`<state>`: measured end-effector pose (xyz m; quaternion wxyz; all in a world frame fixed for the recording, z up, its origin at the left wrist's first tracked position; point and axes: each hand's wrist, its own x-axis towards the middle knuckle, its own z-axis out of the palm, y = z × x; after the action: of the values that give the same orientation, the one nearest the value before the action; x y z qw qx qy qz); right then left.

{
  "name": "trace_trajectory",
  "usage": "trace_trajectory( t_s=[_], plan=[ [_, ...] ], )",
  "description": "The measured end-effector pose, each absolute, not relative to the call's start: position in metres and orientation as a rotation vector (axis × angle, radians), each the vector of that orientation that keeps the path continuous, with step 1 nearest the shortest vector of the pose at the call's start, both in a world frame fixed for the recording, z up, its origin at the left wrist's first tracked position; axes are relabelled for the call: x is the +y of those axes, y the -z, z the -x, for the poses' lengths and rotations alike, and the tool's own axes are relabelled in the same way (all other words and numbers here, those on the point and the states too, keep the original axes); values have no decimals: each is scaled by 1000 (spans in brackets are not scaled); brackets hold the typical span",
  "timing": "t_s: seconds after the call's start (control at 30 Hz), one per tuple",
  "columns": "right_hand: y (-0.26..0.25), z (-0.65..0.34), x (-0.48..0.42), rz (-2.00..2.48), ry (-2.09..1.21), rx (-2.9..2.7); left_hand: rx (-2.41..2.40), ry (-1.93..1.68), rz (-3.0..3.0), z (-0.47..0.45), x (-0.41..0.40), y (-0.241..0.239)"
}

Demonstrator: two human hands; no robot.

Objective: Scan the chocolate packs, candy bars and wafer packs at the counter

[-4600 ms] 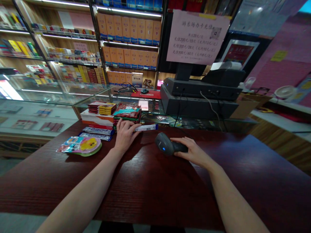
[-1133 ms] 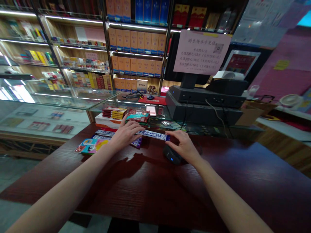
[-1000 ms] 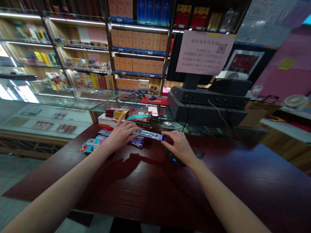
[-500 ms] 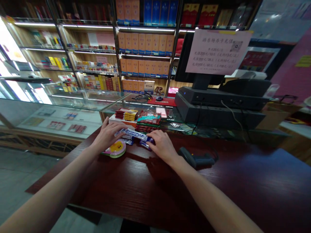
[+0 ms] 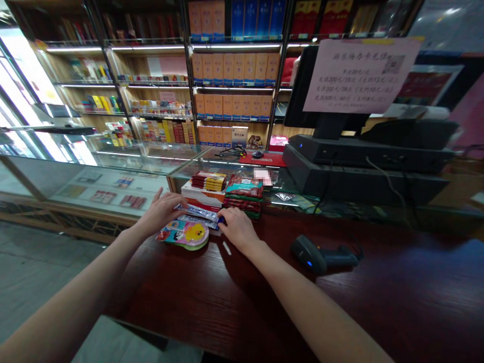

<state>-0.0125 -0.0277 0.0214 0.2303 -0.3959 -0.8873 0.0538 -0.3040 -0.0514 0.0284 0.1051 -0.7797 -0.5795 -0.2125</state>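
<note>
Shop interior: lit shelves (image 5: 227,75) of boxed goods, glass counter (image 5: 113,176). Desk (image 5: 340,312): dark red wood. One scanner (image 5: 321,254), lying free. Candy strip (image 5: 200,216): long, blue-white wrapper, beside round toy pack (image 5: 185,234); left hand (image 5: 161,212) and right hand (image 5: 236,229) pinch its ends, fingers curled.

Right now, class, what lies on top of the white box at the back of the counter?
On the white box lies a stack of red and yellow packs. Whatever sits beneath that stack is covered.
</note>
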Motion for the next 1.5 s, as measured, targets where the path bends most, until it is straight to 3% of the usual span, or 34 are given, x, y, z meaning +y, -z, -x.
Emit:
trace_trajectory(
  t_s=[0.9,1.5],
  plan=[
    [-9,43,-13,1286,-46,-2652,-2098,85,2465,323,-14,-17],
    [-4,42,-15,1223,54,-2618,-2070,141,2432,330,-11,-16]
  ],
)
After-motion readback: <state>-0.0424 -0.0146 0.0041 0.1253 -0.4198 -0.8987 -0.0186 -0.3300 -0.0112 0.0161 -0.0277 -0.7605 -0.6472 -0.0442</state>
